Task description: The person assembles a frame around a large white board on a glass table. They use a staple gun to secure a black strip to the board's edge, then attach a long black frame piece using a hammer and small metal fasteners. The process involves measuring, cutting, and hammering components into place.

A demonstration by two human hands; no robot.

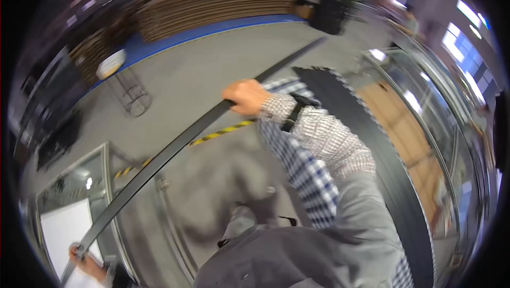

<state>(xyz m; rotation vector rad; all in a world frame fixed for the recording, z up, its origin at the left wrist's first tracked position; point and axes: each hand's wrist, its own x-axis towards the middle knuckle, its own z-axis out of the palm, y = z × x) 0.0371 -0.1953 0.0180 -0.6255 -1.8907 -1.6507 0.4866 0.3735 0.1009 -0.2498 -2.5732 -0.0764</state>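
A long, flat dark grey strip [175, 147] runs slantwise from the lower left to the upper middle. Near its middle, my right hand [247, 97] is closed around it, the arm reaching up from the lower right. Its cuff is checked, with a black band at the wrist. At the lower left, the strip's near end lies in my left hand [87, 264], whose fingers are closed on it; the picture's rim cuts off most of that arm. Beside my right arm lies a long black stack of strips [366, 134] with jagged edges, next to a blue-and-white checked cloth [311, 182].
Glass-sided metal frames [109, 182] stand at left, with more clear panels and brown cardboard [396, 123] at right. Yellow-black tape [223, 131] marks the floor. Farther off are stacked cardboard sheets [212, 12], a wire stand [133, 97], a black bin [332, 12] and a person [409, 25].
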